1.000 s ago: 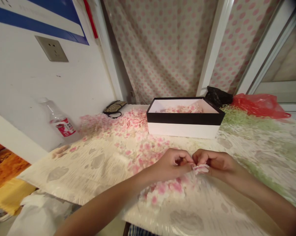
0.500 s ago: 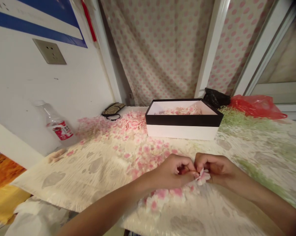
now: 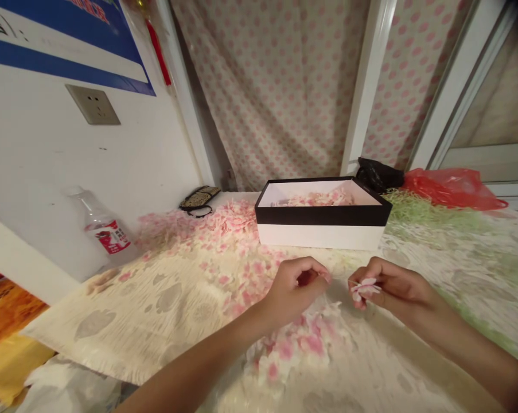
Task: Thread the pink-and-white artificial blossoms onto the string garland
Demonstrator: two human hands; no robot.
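Observation:
My right hand [image 3: 390, 285] pinches a small pink-and-white artificial flower [image 3: 365, 288] between thumb and fingers, above the table. Apart from it, my left hand [image 3: 299, 284] has thumb and forefinger tips pressed together; whatever may be between them is too small to make out. Below my left hand lies a cluster of pink and white flower pieces [image 3: 284, 348] on the patterned tablecloth [image 3: 164, 327]. Just beyond both hands stands a white box with a black rim [image 3: 321, 232], open at the top, with pink flowers [image 3: 321, 198] inside.
Left of the box spreads a heap of pink blossoms [image 3: 228, 221]. Green shredded strands [image 3: 431, 212], a red plastic bag [image 3: 452, 186] and a black bag [image 3: 377, 174] lie to the right. A clear bottle [image 3: 108, 229] stands by the wall, near a patterned pouch [image 3: 198, 198].
My hands have moved apart, from meeting at the flower to a gap between them. The flower has stayed with my right hand, which has shifted slightly right.

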